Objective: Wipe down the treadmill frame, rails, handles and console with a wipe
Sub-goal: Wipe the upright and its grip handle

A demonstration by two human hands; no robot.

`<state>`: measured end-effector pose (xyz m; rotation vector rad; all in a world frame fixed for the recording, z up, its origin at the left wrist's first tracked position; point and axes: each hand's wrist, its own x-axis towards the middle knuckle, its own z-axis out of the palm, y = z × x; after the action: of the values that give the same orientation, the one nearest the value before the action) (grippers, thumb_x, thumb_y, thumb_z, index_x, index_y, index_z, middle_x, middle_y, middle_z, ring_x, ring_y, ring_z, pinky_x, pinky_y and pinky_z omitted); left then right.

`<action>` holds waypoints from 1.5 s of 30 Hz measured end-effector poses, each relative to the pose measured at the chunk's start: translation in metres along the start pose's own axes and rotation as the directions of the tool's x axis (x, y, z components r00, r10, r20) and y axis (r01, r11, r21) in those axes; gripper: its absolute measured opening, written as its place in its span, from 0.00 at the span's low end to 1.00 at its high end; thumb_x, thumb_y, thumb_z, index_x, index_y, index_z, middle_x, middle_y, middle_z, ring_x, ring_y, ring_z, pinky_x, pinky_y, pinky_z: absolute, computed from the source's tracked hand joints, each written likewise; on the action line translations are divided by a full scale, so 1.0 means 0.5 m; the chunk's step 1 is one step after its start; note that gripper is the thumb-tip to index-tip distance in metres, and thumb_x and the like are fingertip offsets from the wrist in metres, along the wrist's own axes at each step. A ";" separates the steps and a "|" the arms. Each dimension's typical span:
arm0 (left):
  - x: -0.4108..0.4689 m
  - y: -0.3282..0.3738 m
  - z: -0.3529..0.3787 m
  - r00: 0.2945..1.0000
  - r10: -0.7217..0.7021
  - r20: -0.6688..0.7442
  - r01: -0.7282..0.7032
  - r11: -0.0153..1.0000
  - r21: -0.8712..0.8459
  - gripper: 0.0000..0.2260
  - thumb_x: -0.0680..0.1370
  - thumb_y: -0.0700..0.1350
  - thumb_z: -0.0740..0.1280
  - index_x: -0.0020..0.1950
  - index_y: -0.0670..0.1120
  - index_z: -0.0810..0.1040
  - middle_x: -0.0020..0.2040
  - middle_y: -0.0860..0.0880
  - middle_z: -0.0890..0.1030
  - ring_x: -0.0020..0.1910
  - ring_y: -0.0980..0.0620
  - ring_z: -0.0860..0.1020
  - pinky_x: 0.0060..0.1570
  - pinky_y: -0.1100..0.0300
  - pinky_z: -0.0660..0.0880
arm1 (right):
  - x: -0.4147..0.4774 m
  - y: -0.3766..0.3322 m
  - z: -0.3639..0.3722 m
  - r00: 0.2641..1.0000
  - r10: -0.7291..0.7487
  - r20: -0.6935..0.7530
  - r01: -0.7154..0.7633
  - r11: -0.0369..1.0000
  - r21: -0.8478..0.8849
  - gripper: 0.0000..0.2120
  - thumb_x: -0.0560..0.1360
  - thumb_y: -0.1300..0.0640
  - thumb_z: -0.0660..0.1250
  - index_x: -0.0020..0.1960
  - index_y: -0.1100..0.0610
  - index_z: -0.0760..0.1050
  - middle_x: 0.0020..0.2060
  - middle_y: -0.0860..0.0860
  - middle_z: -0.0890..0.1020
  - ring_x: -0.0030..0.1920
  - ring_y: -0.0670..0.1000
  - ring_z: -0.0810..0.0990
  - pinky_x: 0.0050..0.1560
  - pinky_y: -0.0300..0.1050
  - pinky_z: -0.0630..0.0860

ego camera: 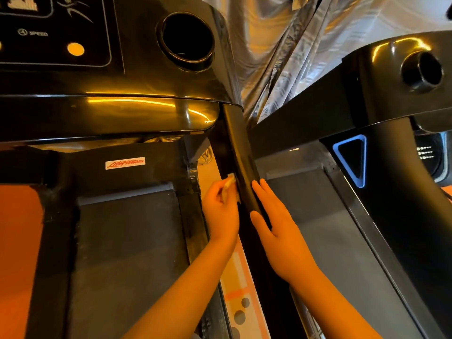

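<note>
A black treadmill fills the left of the head view, its glossy console [105,69] at the top and its belt [127,253] below. A black upright post [241,167] runs down from the console's right corner. My left hand [221,214] grips a small pale wipe [231,179] and presses it against the left side of that post. My right hand [274,231] lies with straight fingers on the post's right side, thumb across its front. Neither hand touches the console.
A round cup holder [187,37] sits in the console's right part. A second treadmill stands at the right with its own console [403,69], belt [330,241] and a blue-lit triangle [352,157]. Silvery curtain [281,45] hangs behind. Orange floor [17,241] lies left.
</note>
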<state>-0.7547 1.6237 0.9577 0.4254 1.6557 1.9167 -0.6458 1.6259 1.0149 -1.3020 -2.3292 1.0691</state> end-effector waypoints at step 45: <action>-0.044 0.025 -0.014 0.997 -0.076 -0.016 0.077 0.997 0.029 0.09 0.80 0.44 0.66 0.50 0.39 0.82 0.40 0.51 0.79 0.42 0.54 0.78 0.37 0.73 0.73 | -0.033 -0.011 0.005 0.997 0.041 -0.071 -0.047 0.995 -0.086 0.25 0.82 0.49 0.54 0.77 0.45 0.53 0.76 0.43 0.58 0.75 0.46 0.59 0.68 0.39 0.58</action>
<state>-0.7441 1.6041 0.9714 0.3546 1.6873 1.8462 -0.6412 1.6097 1.0190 -1.4049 -2.3305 0.9287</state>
